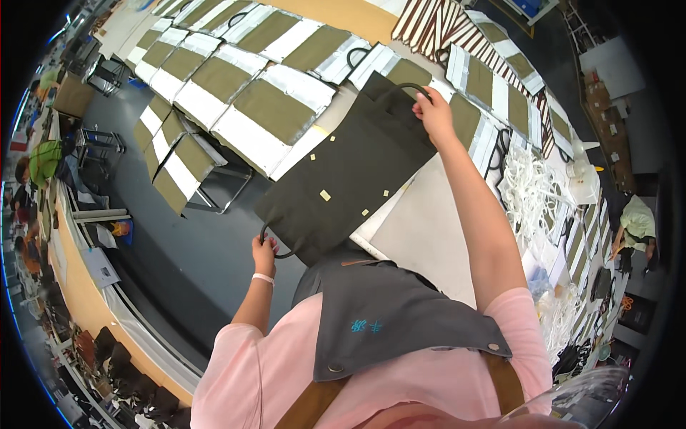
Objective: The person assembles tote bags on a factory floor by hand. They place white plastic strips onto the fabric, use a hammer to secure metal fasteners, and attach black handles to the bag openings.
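Observation:
A dark fabric bag panel (343,171) is stretched out in front of me at a slant, with several small pale yellow patches on its face. A dark cord handle loops from each end of it. My left hand (264,254) is closed round the handle at the near-left end, off the table's edge. At the far-right end, my right hand (433,116) grips the other handle (407,87). The panel's right side lies over the pale tabletop (429,229); its underside is hidden.
Olive-and-white fabric pieces (275,107) lie in rows on the table beyond, some hanging over its left edge. Brown-and-white striped strips (436,28) lie at the back. White tape (529,189) is heaped at the right. A stool (100,143) and co-workers (47,159) are at the left.

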Demonstrator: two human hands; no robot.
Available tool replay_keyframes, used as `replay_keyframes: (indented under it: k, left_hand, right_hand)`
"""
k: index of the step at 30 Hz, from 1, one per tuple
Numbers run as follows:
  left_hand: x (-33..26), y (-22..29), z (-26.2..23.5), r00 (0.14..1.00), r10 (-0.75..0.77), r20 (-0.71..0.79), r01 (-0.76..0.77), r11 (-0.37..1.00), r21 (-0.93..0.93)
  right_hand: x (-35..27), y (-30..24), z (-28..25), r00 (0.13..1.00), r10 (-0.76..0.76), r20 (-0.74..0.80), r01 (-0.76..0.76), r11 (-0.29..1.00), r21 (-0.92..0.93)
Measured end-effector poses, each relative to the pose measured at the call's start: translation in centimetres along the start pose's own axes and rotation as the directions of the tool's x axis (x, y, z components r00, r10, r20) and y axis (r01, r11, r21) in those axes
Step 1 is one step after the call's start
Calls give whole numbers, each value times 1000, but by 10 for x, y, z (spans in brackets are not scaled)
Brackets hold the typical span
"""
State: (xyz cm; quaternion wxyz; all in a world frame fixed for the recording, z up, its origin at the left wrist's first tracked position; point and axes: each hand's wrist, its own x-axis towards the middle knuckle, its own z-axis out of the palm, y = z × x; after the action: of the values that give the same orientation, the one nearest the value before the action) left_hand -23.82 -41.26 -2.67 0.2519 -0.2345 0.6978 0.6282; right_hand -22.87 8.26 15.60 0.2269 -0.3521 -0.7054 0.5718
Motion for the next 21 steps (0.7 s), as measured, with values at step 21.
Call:
replay_keyframes:
  k: [21]
  left_hand:
    - [95, 207, 229, 388, 710, 587, -881, 99, 462]
  right_hand:
    - [-10, 42, 47, 996, 28, 85, -33, 998, 50]
